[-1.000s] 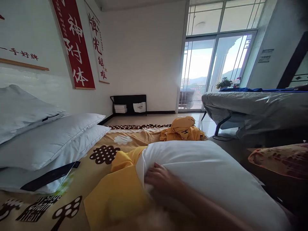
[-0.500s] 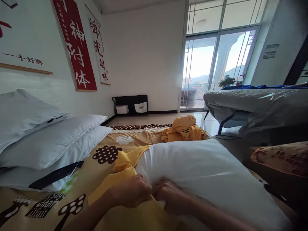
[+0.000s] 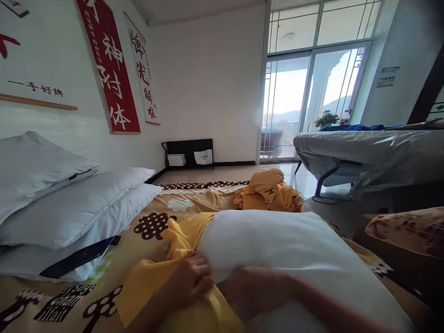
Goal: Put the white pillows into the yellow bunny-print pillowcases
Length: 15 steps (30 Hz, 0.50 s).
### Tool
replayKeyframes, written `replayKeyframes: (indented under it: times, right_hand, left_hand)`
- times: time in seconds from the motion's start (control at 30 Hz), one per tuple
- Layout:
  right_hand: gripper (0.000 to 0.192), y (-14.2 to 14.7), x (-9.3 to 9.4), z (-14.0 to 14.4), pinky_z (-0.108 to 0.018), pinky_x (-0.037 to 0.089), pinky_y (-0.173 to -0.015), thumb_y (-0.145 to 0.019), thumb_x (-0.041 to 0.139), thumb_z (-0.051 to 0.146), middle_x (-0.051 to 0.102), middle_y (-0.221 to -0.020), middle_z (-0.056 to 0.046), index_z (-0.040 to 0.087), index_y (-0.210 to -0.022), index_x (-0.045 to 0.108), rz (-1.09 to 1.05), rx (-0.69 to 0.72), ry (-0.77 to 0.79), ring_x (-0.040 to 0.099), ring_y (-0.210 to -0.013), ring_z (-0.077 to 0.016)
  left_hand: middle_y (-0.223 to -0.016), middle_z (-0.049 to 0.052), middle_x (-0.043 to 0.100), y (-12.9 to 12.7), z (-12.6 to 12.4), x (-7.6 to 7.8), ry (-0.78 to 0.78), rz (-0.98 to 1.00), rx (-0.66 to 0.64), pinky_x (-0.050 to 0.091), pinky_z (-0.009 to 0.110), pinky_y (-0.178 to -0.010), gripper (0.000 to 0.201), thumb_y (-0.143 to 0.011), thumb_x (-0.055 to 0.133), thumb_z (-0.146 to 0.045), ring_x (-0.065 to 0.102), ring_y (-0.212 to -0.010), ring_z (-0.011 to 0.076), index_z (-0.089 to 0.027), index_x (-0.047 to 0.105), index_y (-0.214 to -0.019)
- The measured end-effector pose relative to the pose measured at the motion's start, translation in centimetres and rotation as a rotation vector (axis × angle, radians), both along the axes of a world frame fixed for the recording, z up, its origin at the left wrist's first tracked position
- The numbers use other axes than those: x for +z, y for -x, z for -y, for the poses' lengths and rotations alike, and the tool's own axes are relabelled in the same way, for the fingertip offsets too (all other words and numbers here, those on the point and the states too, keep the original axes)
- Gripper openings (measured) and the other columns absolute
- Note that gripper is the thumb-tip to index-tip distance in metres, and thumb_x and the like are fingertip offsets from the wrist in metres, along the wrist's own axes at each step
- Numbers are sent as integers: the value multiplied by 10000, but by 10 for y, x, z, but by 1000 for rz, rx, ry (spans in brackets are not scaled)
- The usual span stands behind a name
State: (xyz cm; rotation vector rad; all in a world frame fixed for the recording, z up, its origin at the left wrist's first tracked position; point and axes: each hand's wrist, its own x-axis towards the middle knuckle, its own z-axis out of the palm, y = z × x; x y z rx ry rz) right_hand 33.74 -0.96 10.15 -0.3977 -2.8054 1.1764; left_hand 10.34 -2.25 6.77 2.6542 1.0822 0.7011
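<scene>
Nearest to me, the left hand (image 3: pixel 192 280) is closed on the edge of the yellow pillowcase (image 3: pixel 156 282), fingers curled into the cloth; half a second ago both hands met at the same seam, now they stand a little apart and the cloth sits lower under the left one; it seems the case mouth is being worked around the corner of the white pillow (image 3: pixel 287 249), though little of the pillow is inside; the right hand (image 3: pixel 256 291) presses on the pillow's near end, just right of the grip; whether its fingers pinch cloth or only push I cannot tell, they are blurred and tucked under; the pillow lies across the patterned blanket (image 3: pixel 152 222), just beyond both hands; the forearms are cut by the lower edge; farther left of the grip a stack of white pillows (image 3: pixel 76 208) leans at the wall; beyond, a heap of yellow cloth (image 3: pixel 267 189), then the covered table (image 3: pixel 367 148) and the bright glass door (image 3: pixel 312 97)
</scene>
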Motion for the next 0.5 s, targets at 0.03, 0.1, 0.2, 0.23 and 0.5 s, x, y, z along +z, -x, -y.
replayKeyframes:
  times: [0.03, 0.1, 0.2, 0.23, 0.5]
  right_hand:
    - [390, -5, 12, -7, -308, 507, -835, -862, 592, 434, 698, -1066, -77, 140, -1107, 665, -7, -32, 26, 649, -929, -185]
    - [404, -14, 36, -30, -301, 500, -830, -856, 573, 453, 709, -1071, -81, 153, -1104, 682, -39, -259, -64, 655, -936, -199]
    - [449, -19, 54, -72, -377, 421, -959, -877, 515, 491, 645, -1218, -101, 199, -1198, 628, 28, -759, -497, 575, -1126, -251]
    - [505, -18, 53, -84, -419, 367, -1010, -871, 513, 519, 608, -1270, -123, 193, -1248, 590, 89, -862, -608, 523, -1197, -279]
    - [642, -5, 6, -109, -368, 457, -804, -739, 572, 683, 694, -1046, -172, 136, -1059, 669, 364, -941, -620, 639, -978, -317]
  left_hand:
    - [-694, -9, 559, 2, 3, -3, -5, -32, -1, 329, 303, -808, 289, -877, 479, -284, 503, -727, 131, -170, 410, -621]
    - [-705, -13, 593, -1, 9, -7, -28, -90, -24, 322, 306, -827, 265, -854, 520, -276, 527, -746, 133, -170, 434, -627]
    - [-704, -17, 617, -9, 13, -10, -62, -143, -63, 327, 300, -830, 280, -862, 517, -287, 539, -719, 124, -173, 448, -616]
    - [-693, -17, 617, -10, 14, -12, -72, -158, -68, 331, 301, -832, 289, -869, 508, -293, 535, -700, 122, -174, 451, -612]
    - [-661, 0, 583, -6, 4, 1, 128, -30, 222, 371, 264, -661, 234, -831, 455, -198, 520, -675, 134, -181, 456, -597]
